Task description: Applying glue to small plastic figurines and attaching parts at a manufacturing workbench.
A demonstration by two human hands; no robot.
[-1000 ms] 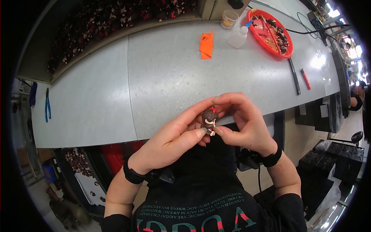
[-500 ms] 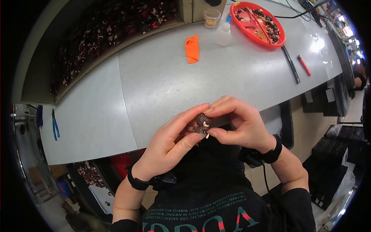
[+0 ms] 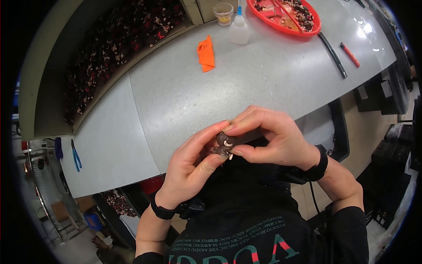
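Note:
Between my hands, just off the near edge of the table, is a small dark brown rounded piece (image 3: 224,140) with little cream-coloured bits on it. My left hand (image 3: 189,169) cups it from the left, thumb pressed to its lower part. From the other side, my right hand (image 3: 272,136) pinches it, index fingertip at the top and thumb tip by the cream bits. Its far side is hidden by my fingers, and its exact kind cannot be made out.
Ahead on the grey table (image 3: 176,101) lie an orange cloth (image 3: 205,53), a squeeze bottle (image 3: 239,31), a clear cup (image 3: 223,15) and a red divided tray (image 3: 290,28) of small parts. Blue-handled pliers (image 3: 75,156) lie left; a black rod (image 3: 332,55) and red marker (image 3: 350,55) lie right. A bin of dark pieces (image 3: 118,53) stands back left.
The view has shifted a little, so the table things sit differently in the picture. Both hands keep the same grip on the brown piece, with only slight finger movement.

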